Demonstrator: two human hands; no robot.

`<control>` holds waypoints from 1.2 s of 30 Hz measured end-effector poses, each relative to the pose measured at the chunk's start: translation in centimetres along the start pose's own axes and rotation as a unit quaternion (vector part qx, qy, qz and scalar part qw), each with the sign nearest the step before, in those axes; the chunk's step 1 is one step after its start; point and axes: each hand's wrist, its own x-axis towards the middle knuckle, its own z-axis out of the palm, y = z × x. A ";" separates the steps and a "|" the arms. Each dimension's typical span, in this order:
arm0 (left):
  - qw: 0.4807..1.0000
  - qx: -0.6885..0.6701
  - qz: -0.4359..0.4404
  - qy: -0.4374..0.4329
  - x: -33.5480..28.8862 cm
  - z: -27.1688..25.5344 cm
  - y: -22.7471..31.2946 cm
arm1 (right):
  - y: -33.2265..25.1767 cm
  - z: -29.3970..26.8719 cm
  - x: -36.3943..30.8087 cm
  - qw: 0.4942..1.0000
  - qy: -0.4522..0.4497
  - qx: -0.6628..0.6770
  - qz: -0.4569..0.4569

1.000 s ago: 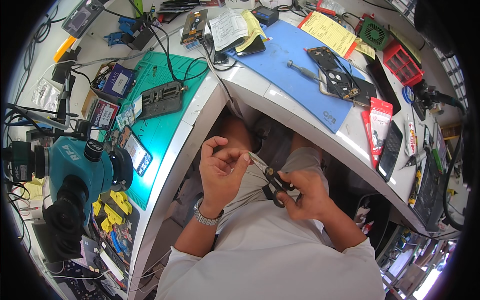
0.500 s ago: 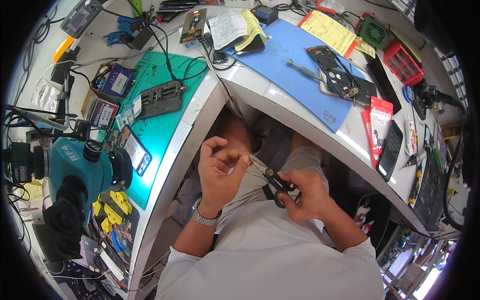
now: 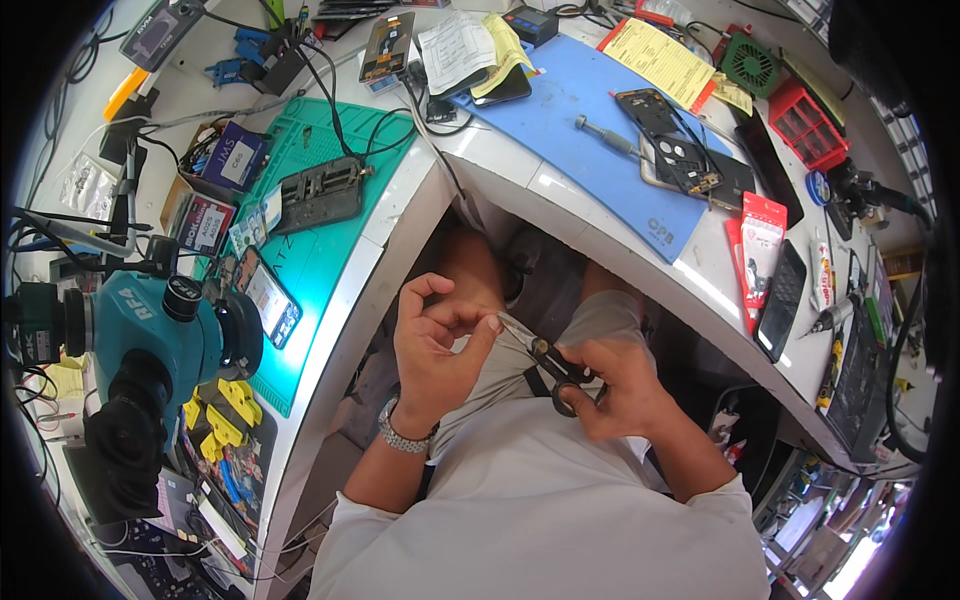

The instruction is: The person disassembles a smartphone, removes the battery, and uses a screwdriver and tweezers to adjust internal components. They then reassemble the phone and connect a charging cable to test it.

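Over my lap, my right hand (image 3: pixel 615 385) grips a pair of scissors (image 3: pixel 546 352) with dark handles, fingers and thumb at the loops. The metal blades point up and left, and their tips meet the fingertips of my left hand (image 3: pixel 435 345). That hand is half closed: the fingers curl in and the thumb comes close to them beside the blades. Anything pinched there is too small to make out. A metal-band watch (image 3: pixel 405 428) circles my left wrist.
The white corner desk (image 3: pixel 385 225) surrounds my lap. On its left are a teal microscope (image 3: pixel 165 330), a green mat (image 3: pixel 330 270), a lit phone (image 3: pixel 266 298) and a black board holder (image 3: pixel 322 194). On the right, a blue mat (image 3: pixel 585 130) carries an opened phone (image 3: pixel 680 140) and a screwdriver (image 3: pixel 605 136).
The scissors' handles and my right fingers have shifted slightly, with the loops looking a little farther apart. My left hand stays nearly in place.
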 end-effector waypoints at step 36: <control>0.920 -0.239 -0.127 0.283 -4.9 -9.9 2.8 | -4.9 2.0 15.3 0.947 0.143 -0.179 -0.226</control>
